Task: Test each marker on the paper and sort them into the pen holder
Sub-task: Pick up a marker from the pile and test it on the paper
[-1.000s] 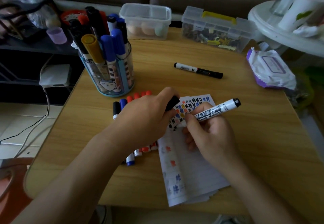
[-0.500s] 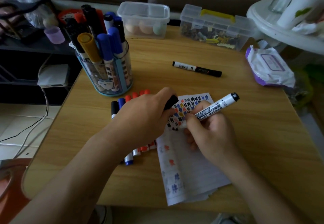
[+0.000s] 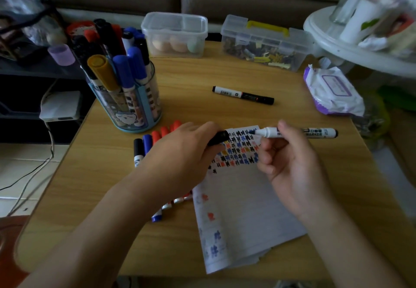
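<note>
Markers beside paper: perhaps six.

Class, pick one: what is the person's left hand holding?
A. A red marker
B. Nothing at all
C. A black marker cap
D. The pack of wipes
C: the left hand pinches a black cap by the top edge of the paper, facing the bare tip of the marker held in the right hand.

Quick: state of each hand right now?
Left hand: holds the black cap.
Right hand: holds the uncapped marker, tip toward the cap.
</note>
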